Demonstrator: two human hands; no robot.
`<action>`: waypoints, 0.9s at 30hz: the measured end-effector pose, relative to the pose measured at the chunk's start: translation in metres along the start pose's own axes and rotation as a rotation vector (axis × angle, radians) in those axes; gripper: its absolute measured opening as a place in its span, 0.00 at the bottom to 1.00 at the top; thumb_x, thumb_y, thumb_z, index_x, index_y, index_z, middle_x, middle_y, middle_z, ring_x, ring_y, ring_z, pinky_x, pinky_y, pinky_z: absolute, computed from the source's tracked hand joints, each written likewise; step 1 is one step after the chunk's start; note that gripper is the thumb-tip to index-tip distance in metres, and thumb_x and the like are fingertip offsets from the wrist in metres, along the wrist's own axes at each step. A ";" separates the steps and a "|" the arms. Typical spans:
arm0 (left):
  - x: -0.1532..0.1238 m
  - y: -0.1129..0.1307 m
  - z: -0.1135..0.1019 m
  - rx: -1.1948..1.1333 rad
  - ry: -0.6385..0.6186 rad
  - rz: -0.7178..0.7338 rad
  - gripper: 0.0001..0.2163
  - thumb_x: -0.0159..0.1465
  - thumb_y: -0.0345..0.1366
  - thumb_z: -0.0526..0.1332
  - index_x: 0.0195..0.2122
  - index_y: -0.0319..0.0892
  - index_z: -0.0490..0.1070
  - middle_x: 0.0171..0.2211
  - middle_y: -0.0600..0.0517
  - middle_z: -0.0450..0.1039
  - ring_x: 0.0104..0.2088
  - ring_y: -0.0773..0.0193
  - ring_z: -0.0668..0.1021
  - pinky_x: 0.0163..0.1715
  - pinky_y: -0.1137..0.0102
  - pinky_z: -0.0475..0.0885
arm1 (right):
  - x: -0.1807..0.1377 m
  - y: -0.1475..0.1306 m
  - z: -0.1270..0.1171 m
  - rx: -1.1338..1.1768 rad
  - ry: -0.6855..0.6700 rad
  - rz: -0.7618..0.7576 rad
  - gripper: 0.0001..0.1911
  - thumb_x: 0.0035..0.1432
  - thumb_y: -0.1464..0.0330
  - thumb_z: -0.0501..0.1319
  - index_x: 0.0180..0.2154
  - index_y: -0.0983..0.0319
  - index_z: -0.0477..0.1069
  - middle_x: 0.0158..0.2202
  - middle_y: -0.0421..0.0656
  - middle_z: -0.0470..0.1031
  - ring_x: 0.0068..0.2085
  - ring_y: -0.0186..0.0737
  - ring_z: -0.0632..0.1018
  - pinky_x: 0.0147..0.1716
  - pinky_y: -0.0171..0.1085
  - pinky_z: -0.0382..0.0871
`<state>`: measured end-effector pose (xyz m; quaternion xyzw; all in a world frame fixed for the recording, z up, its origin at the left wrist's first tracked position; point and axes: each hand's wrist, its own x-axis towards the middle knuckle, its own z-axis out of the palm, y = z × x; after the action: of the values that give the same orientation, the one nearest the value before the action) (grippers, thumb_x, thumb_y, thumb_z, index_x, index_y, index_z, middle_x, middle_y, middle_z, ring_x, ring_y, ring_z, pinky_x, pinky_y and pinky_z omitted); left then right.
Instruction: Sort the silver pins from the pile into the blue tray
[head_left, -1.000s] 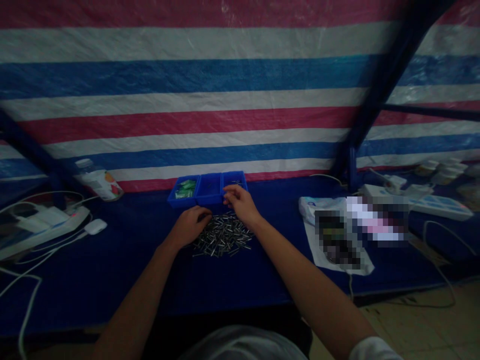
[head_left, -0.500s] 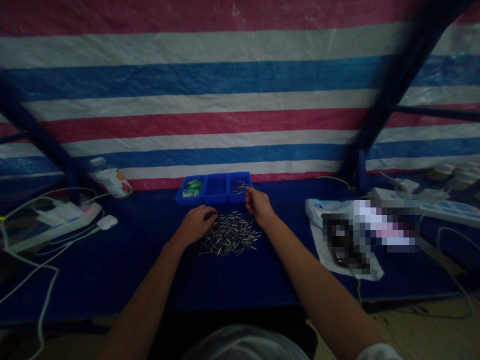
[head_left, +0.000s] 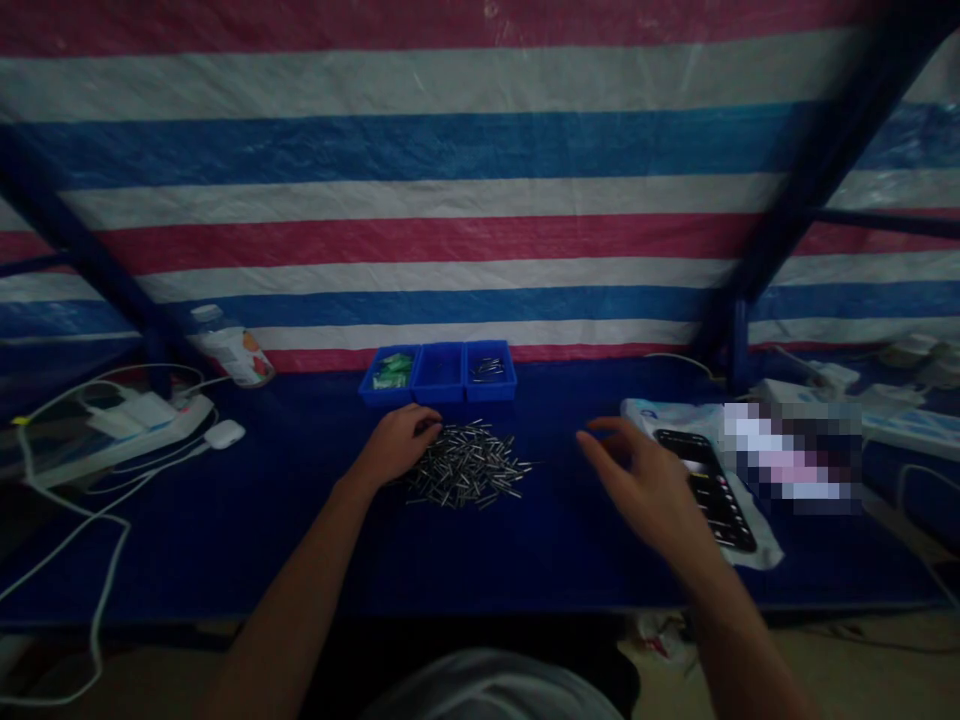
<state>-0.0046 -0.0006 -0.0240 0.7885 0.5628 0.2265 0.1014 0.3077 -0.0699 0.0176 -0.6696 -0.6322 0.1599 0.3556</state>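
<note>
- Resting at the far left edge of a pile of metal pins [head_left: 472,470], a worker's left hand [head_left: 401,440] is curling its fingers inward; whether its grip is pinching a pin, one cannot tell.
- The right hand [head_left: 645,480] is hovering well to the right of the pile, its grip standing spread, with thumb and forefinger apart.
- The pins are lying loosely heaped in the middle of a dark blue counter [head_left: 187,540], their ends pointing every way.
- Just beyond the pile, three blue bins [head_left: 439,395] are sitting side by side: the left one is holding green packets [head_left: 394,370], the right one a few slender metal pieces [head_left: 489,370].
- Near the right hand, a black phone [head_left: 731,510] is lying on a white plastic packet [head_left: 637,408], the forearm partly covering it.
- At far left, a labeled bottle [head_left: 244,355] is leaning beyond a white power strip [head_left: 71,462], around which pale cables are looping.
- Behind everything, a sheet striped red, white and blue [head_left: 450,237] is hanging across the scene.
</note>
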 end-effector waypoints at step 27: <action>-0.001 0.002 0.002 0.076 -0.029 0.018 0.11 0.65 0.38 0.55 0.41 0.44 0.77 0.40 0.48 0.76 0.42 0.57 0.77 0.45 0.64 0.69 | 0.069 -0.063 0.120 -0.310 -0.496 -0.773 0.17 0.56 0.68 0.57 0.47 0.60 0.74 0.46 0.48 0.75 0.46 0.47 0.74 0.43 0.42 0.66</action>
<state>-0.0026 -0.0020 -0.0249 0.8001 0.5622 0.1944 0.0774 0.1927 0.0264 -0.0070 -0.3725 -0.9167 0.0748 0.1236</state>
